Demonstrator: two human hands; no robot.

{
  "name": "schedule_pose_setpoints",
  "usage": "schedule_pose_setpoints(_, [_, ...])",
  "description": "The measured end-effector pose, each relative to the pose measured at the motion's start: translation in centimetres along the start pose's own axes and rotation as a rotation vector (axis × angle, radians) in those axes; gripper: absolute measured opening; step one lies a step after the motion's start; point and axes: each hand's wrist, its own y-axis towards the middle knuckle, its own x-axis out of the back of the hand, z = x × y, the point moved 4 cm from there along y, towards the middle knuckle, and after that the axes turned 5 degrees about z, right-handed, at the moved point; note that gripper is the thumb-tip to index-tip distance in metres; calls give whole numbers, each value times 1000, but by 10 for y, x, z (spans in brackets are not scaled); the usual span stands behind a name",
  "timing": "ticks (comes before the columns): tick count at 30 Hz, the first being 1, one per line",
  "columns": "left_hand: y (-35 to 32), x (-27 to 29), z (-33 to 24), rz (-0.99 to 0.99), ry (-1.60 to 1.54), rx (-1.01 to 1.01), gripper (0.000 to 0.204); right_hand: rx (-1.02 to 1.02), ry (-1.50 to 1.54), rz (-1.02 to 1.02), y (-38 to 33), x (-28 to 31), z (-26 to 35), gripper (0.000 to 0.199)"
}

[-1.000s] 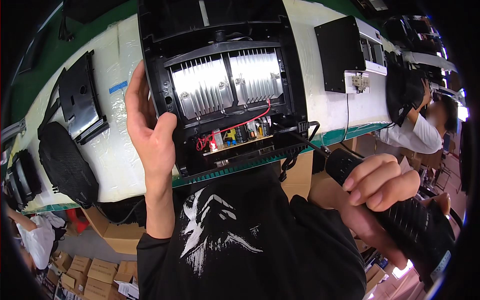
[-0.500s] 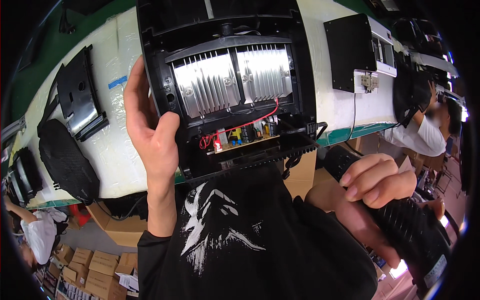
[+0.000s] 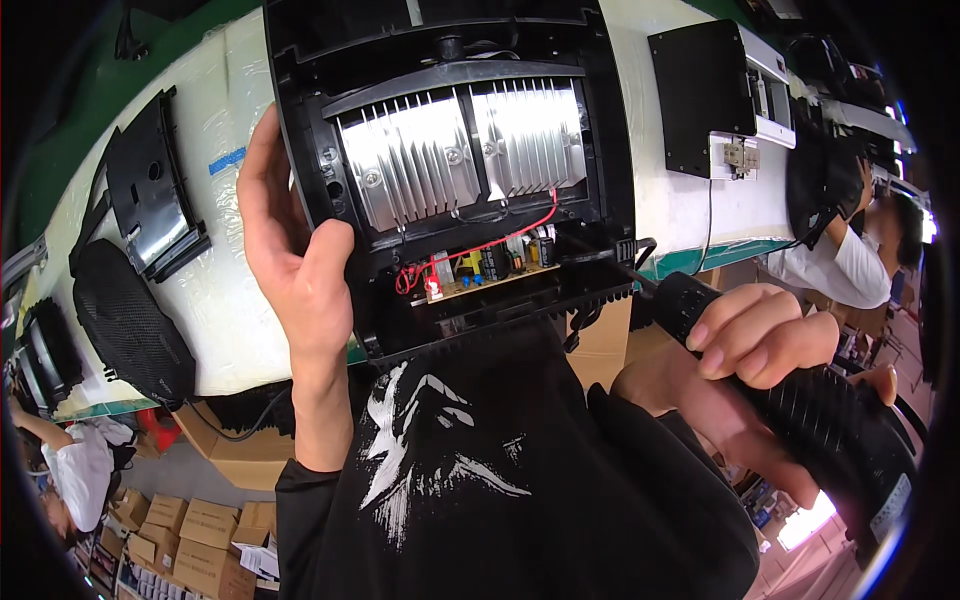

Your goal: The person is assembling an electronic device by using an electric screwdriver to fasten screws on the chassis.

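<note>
A black plastic housing [image 3: 613, 150] lies open in front of me. Two finned silver heat sinks, a left one [image 3: 412, 160] and a right one [image 3: 530, 145], sit inside it. Below them is a small circuit board [image 3: 490, 285] with a red wire [image 3: 490, 244] looping over it. My left hand [image 3: 310, 285] grips the housing's left edge, thumb on top and fingers partly hidden behind. Wrapped in my right hand [image 3: 765, 340] is a black electric screwdriver [image 3: 686, 306]. Its thin bit points at the housing's lower right corner; whether the bit touches anything, I cannot tell.
On the table's left lie a black panel [image 3: 155, 205] and a black mesh-covered part [image 3: 135, 325]. A black-and-white test box [image 3: 700, 95] with a cable stands at the right. Other people work at both sides, one in a white sleeve [image 3: 858, 268]. Cardboard cartons [image 3: 212, 530] are stacked lower left.
The screwdriver's bit now shows at the housing's lower right corner. My right hand has shifted slightly right with the tool, and my left hand a little left, still on the housing.
</note>
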Motion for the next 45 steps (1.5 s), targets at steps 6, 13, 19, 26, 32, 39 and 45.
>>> schedule_pose_setpoints(6, [0,-2,-1,14,-68,37,70,3,77,60,6,3,5,82])
schedule_pose_setpoints(13, [-1,3,4,8,-56,9,70,132,394,-90,23,61,64,48])
schedule_pose_setpoints(19, [-2,-3,-4,7,-76,34,71,353,-202,-358,23,162,119,64])
schedule_pose_setpoints(26, [-2,-4,-9,-32,-34,89,74,300,-672,-699,18,203,62,80])
schedule_pose_setpoints(32, [-1,-6,-11,-44,-14,117,77,199,-480,-731,11,228,33,89])
schedule_pose_setpoints(39, [-2,-9,-8,-110,-5,145,77,-18,-358,-508,41,273,7,86])
schedule_pose_setpoints(45, [-1,-8,-6,-69,-46,127,76,-236,-643,-523,103,244,-37,51])
